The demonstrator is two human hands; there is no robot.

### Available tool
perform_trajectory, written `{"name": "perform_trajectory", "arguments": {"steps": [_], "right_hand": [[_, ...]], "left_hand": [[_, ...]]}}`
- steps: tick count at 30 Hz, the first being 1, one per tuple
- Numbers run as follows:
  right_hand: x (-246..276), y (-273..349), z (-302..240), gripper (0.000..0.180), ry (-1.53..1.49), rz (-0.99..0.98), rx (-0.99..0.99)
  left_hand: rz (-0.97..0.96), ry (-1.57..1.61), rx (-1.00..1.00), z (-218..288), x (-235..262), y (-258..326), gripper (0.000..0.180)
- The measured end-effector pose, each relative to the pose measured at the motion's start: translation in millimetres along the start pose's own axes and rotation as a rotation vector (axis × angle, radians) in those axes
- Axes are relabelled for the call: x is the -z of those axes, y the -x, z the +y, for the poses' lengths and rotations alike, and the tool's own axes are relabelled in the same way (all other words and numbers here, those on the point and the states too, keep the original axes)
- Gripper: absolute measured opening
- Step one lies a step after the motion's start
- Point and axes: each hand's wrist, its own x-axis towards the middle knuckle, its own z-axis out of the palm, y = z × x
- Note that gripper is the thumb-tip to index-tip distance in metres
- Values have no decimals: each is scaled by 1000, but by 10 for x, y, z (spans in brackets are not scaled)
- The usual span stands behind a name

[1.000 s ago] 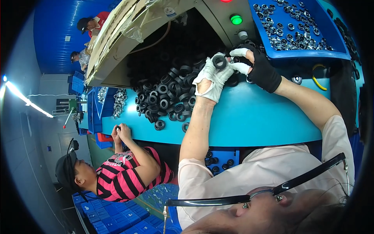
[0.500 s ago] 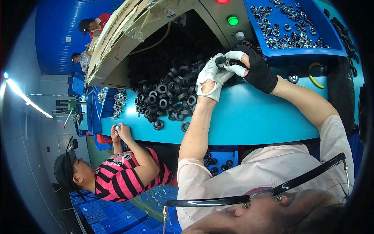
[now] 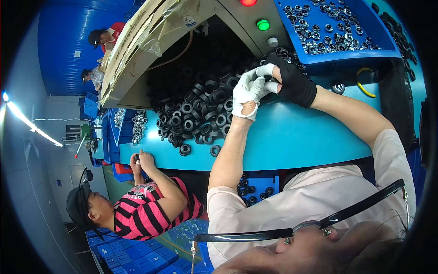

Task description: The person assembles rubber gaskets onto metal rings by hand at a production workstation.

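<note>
My left hand [image 3: 247, 95], in a white glove with the wrist partly bare, is closed with its fingers pressed against those of my right hand. My right hand [image 3: 294, 82] wears a black fingerless glove over white-covered fingertips and is closed too. Fingers now hide what is gripped between them; a moment ago a black rubber ring showed in the left and a small wheel hub in the right. Close to my left hand lies a large heap of black rubber rings [image 3: 194, 114] on the turquoise table [image 3: 292, 137]. Shiny hubs [image 3: 284, 54] are piled just beyond my right hand.
A blue tray [image 3: 351, 58] of chrome hubs stands at the far right. Near it lie a finished-looking wheel [image 3: 338, 88] and a yellow curved handle [image 3: 360, 86]. A machine housing [image 3: 228, 27] with lit buttons rises behind. A co-worker in stripes [image 3: 150, 208] sits at left.
My hands have closed in on each other, and the ring and hub between them have gone out of sight. The co-worker's hands at left have shifted slightly.
</note>
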Motion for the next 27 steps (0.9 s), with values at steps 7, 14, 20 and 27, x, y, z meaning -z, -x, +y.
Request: {"name": "perform_trajectory", "arguments": {"steps": [7,14,20,27], "right_hand": [[-77,58,70,40,-115,-18,-124],[-1,69,21,28,-63,-71,-150],[-18,45,85,28,-312,-117,-234],[33,-29,86,17,-454,-89,-397]], "left_hand": [[23,-142,-188,35,-64,59,48],[-16,-62,-211,23,-116,116,25],[13,-139,-346,-26,-65,66,18],[-20,28,-149,36,53,63,29]]}}
